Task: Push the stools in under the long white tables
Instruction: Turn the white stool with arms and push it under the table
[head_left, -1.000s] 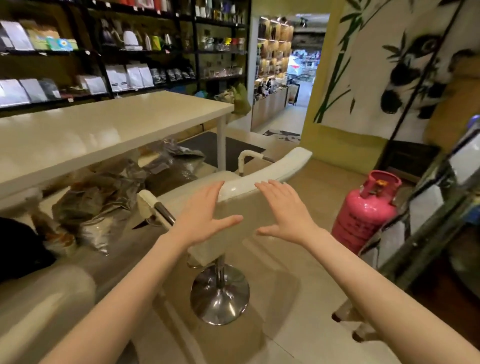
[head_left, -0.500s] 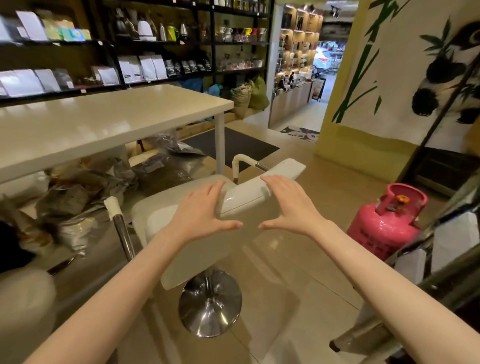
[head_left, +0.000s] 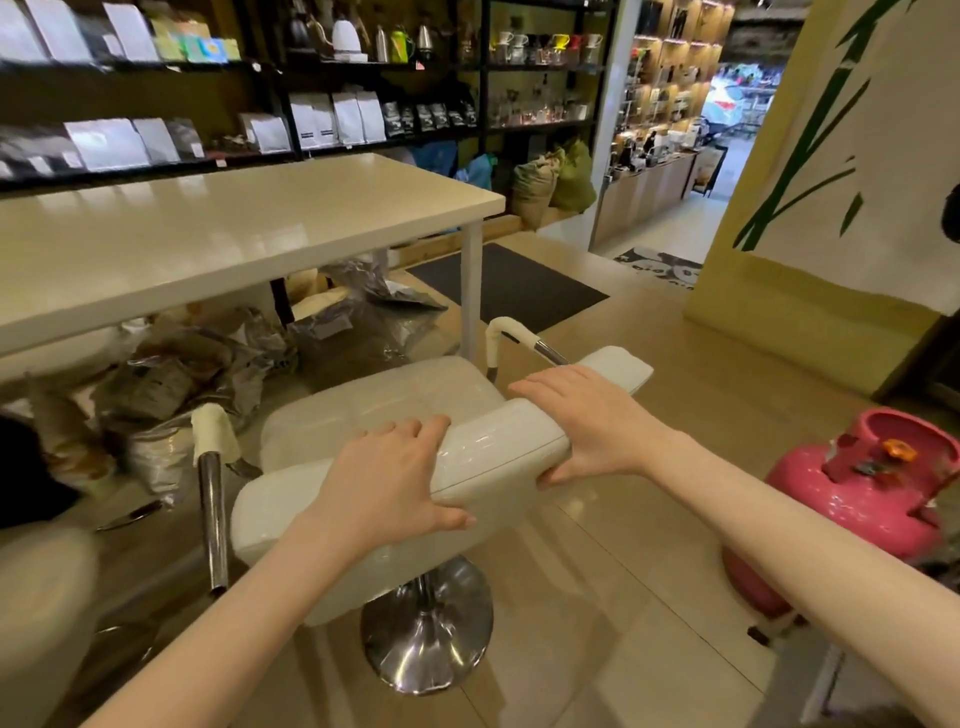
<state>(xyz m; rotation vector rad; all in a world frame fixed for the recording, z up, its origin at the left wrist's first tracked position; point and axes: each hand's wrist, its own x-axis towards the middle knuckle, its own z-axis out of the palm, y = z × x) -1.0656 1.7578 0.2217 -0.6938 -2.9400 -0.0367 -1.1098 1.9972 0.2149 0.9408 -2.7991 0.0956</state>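
Observation:
A white padded stool (head_left: 384, 405) with a low backrest, chrome armrest posts and a round chrome base (head_left: 427, 631) stands on the tiled floor just off the near right corner of the long white table (head_left: 218, 228). My left hand (head_left: 387, 480) wraps over the top of the backrest, thumb on the near side. Further right on the same backrest lies my right hand (head_left: 582, 415), fingers on top and thumb underneath. The seat faces the table and sits outside its edge, beside the white table leg (head_left: 470, 291).
Crumpled foil bags and sacks (head_left: 208, 364) fill the floor under the table. A pink gas cylinder (head_left: 852, 499) stands close on the right. Another white stool (head_left: 41, 597) is at the left edge. A dark mat (head_left: 519, 286) and stocked shelves lie beyond.
Both hands have gone from hovering flat behind the backrest to gripping its top edge. The view has moved closer and looks down on the stool more steeply.

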